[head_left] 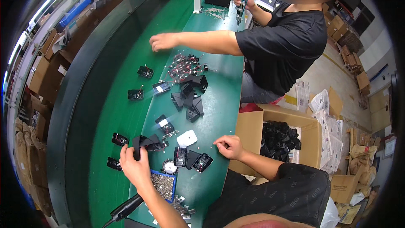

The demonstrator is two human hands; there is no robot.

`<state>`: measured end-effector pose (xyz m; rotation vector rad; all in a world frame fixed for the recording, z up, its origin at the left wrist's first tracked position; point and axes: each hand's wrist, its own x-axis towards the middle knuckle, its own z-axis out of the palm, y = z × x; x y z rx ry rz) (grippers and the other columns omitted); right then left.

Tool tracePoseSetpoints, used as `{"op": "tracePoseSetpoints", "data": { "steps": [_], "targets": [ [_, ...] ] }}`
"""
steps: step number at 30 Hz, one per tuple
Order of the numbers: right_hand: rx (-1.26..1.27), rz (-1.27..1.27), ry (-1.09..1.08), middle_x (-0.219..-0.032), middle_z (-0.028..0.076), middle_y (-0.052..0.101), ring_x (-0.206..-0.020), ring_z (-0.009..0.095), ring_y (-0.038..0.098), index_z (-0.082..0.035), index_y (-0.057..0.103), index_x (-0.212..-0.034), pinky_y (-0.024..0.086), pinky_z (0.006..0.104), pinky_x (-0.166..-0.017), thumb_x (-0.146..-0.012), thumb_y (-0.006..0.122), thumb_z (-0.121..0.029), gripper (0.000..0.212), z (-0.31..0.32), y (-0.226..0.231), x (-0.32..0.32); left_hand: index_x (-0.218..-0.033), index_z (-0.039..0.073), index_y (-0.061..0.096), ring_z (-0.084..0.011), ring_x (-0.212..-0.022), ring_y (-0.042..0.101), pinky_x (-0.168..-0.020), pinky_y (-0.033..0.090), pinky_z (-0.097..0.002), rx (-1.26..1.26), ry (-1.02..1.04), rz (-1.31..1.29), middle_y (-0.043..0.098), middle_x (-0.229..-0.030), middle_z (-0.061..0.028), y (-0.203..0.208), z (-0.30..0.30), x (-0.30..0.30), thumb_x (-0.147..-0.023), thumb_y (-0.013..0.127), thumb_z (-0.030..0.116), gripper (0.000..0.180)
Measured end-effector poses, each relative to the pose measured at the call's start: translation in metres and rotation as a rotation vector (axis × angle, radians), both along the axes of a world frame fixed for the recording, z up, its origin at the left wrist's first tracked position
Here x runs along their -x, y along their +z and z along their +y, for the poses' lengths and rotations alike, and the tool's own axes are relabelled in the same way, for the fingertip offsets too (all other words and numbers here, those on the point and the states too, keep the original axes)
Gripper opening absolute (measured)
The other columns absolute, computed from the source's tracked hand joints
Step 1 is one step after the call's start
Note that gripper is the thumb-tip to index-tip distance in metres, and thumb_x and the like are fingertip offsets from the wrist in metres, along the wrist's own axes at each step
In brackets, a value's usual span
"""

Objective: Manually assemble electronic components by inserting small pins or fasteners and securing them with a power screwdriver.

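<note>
Green was the bench before us, a co-worker at its far right, a carton of black parts to its right. Our left hand and right hand were apart, the right curled by the right edge; whether it held anything, we could not tell. Near left sat a blue tray of screws. Just beyond it, the left clamped a black housing; a white cover lay between our hands.
</note>
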<state>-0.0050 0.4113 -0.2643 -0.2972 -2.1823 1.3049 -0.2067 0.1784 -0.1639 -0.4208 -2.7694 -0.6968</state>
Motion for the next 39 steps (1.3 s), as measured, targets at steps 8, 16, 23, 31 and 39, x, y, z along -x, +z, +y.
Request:
{"op": "tracePoseSetpoints", "data": {
  "steps": [8,16,23,31,39],
  "targets": [
    [0.024,0.051,0.003,-0.059,0.001,0.058,-0.047,0.009,0.053,-0.004,0.066,-0.084,0.043,0.0241,-0.046,-0.079,0.063,-0.002,0.006,0.001,-0.001,-0.001,-0.092,0.000,0.066,-0.0375,-0.102,0.056,-0.088,0.046,-0.0445,0.088,-0.082,-0.096,0.059,-0.120,-0.0177,-0.020,0.015,0.013,-0.078,0.069,0.029,0.032],
    [0.005,0.072,-0.006,-0.059,0.002,0.058,-0.047,0.009,0.053,-0.004,0.066,-0.083,0.042,0.0240,-0.045,-0.079,0.063,-0.001,0.006,0.001,-0.003,0.000,-0.101,0.004,0.067,-0.0361,-0.110,0.054,-0.094,0.043,-0.0476,0.217,-0.202,-0.210,0.054,-0.127,-0.0182,-0.026,0.016,0.007,-0.079,0.067,0.031,0.036],
    [0.016,0.069,-0.008,-0.057,0.001,0.057,-0.046,0.008,0.051,-0.004,0.066,-0.083,0.041,0.0242,-0.045,-0.079,0.063,-0.001,0.006,0.001,-0.003,-0.002,-0.126,0.010,0.056,-0.0363,-0.125,0.044,-0.110,0.022,-0.0545,0.301,-0.205,-0.217,0.047,-0.137,-0.0203,-0.017,0.015,-0.005,-0.081,0.066,0.034,0.052],
    [0.012,0.059,-0.047,-0.054,0.000,0.053,-0.046,0.007,0.048,-0.003,0.065,-0.083,0.038,0.0238,-0.044,-0.082,0.061,-0.003,0.005,-0.003,-0.003,0.000,-0.122,0.004,0.057,-0.0382,-0.125,0.044,-0.107,0.030,-0.0499,0.172,-0.321,-0.051,0.048,-0.134,-0.0214,0.011,-0.011,-0.037,-0.081,0.065,0.020,0.045],
    [-0.070,0.034,0.376,-0.082,0.007,0.065,-0.070,0.019,0.063,-0.005,0.067,-0.098,0.051,0.0293,-0.063,-0.078,0.068,-0.009,0.020,-0.049,0.082,0.031,-0.089,-0.001,0.065,-0.0305,-0.067,0.060,-0.065,0.049,-0.0385,-0.253,-0.424,0.224,0.063,-0.077,-0.0124,0.003,-0.112,-0.141,-0.077,0.059,0.003,0.013]
  ]
}}
